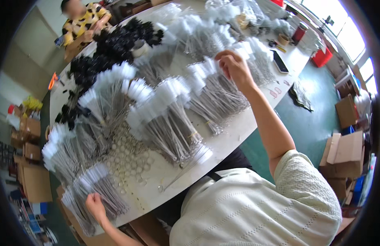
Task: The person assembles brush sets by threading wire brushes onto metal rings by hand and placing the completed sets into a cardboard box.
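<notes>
Bundles of thin grey wire stems with pale, whitish heads [159,102] cover much of the white table [235,131]. My left hand [95,207] rests at the near left on one such bundle [110,194], its fingers bent together; whatever may be between them is hidden. Farther off to the right, my right hand [236,69] is raised over other bundles [216,90]. Its fingers are curled in, and I cannot make out anything in them. A few loose stems [183,170] lie near the table's front edge, pale heads to the right.
Small clear rings [132,162] lie scattered between the bundles. Black pieces [116,43] are heaped on the far left, where another person [85,24] sits. A phone [280,61], tape roll [283,39] and red cup [299,33] stand or lie at the right. Cardboard boxes [348,147] line the floor.
</notes>
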A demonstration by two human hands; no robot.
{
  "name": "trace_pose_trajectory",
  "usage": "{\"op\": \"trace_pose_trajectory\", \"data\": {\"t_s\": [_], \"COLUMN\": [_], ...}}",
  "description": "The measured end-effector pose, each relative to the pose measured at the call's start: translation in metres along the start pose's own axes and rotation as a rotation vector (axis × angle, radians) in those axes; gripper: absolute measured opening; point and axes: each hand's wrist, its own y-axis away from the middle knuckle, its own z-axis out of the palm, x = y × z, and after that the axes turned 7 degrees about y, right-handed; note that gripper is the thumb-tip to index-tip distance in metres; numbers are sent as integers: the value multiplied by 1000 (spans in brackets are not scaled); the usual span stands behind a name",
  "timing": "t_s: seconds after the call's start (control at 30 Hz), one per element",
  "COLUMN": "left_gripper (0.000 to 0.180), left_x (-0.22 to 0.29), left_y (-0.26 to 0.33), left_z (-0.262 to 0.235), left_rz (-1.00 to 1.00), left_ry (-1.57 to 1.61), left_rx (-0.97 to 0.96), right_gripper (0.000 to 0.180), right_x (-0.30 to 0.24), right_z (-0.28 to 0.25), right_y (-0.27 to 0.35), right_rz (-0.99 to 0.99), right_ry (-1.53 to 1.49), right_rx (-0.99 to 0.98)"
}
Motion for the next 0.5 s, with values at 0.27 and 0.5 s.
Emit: {"op": "trace_pose_trajectory", "data": {"t_s": [0.27, 0.5], "left_gripper": [17, 18], "left_x": [24, 58], "left_y": [-12, -18], "left_z": [-6, -19], "left_rz": [-124, 106], "left_ry": [12, 351], "left_rx": [92, 399], "right_gripper": [19, 20], "right_x": [32, 51], "right_z": [14, 10], "right_y": [13, -10], "right_rz": [-187, -115], "right_ry": [844, 743], "right_rx": [-186, -255]}}
